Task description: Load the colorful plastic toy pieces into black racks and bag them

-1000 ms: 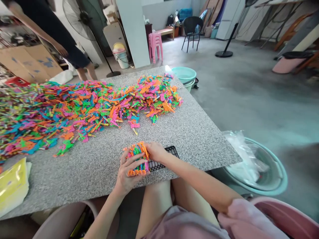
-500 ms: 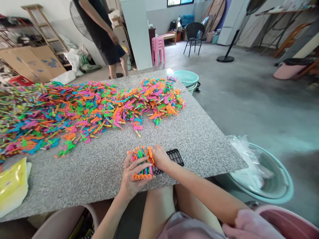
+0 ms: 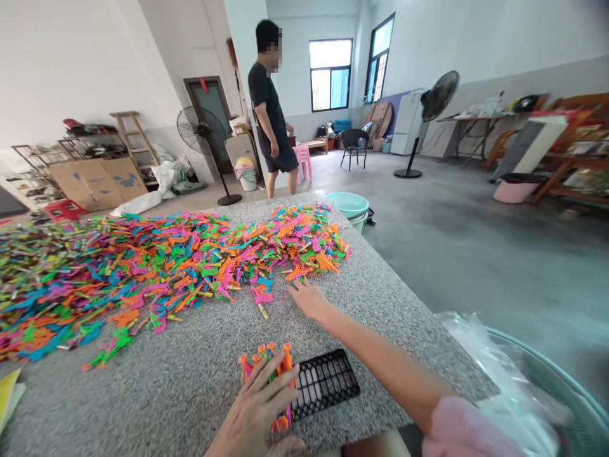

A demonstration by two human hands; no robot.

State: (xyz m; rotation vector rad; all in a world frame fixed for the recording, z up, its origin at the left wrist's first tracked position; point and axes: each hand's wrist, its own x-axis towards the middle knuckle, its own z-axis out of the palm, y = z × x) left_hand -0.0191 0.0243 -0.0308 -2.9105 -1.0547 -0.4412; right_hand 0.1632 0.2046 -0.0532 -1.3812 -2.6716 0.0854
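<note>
My left hand [image 3: 259, 403] lies over a row of small plastic toys [image 3: 287, 358] in orange, pink, green and blue, its fingers stretched and spread across them. These toys stand in the left part of a black plastic grid rack [image 3: 328, 384], whose right part shows bare slots. My right hand [image 3: 308, 298] reaches forward above the table, fingers extended, at the near edge of a large heap of bright gun-shaped plastic toys [image 3: 190, 260]. Nothing shows in that hand. Just left of it lies a pink toy [image 3: 261, 295] with a yellow tube.
The speckled grey stone table [image 3: 390, 317] has its edge on my right. Beyond that edge is a green basket [image 3: 547, 368] with clear plastic bags [image 3: 490, 362]. Green basins [image 3: 349, 204] stand by the far corner. A person in dark clothes [image 3: 271, 114] stands behind the table.
My right hand has left the rack and moved forward to the heap. My left hand stays at the toys with its fingers more spread. The view has tilted up.
</note>
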